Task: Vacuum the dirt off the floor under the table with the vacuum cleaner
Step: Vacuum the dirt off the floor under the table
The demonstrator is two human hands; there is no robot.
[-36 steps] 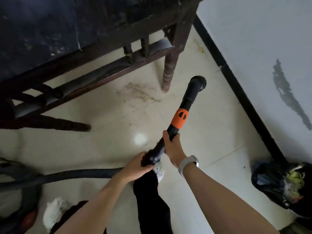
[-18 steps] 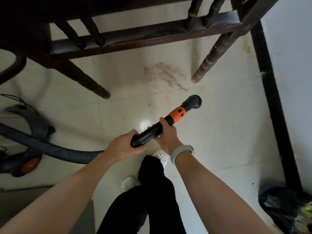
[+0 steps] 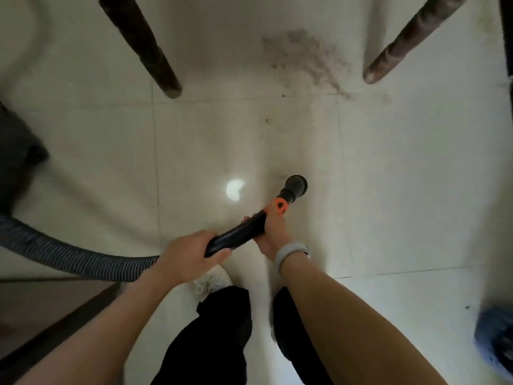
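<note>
A patch of brown dirt [image 3: 305,56] lies on the pale tiled floor between two dark table legs [image 3: 144,45] [image 3: 405,43]. I hold the black vacuum wand [image 3: 238,234] with both hands. My left hand [image 3: 191,255] grips its rear end where the ribbed grey hose [image 3: 69,257] joins. My right hand [image 3: 273,232] grips it just behind the orange collar [image 3: 279,208]. The round black nozzle [image 3: 295,186] points at the floor, well short of the dirt.
A bright light spot [image 3: 235,189] reflects on the tile beside the nozzle. A dark baseboard [image 3: 506,31] runs along the right edge. A dark bag [image 3: 497,337] sits at lower right. My black trousers and a white shoe [image 3: 212,282] are below the hands.
The view has dropped lower and closer to the floor, so the table frame has left the top. The nozzle now points more steeply down, and the dirt patch looks larger.
</note>
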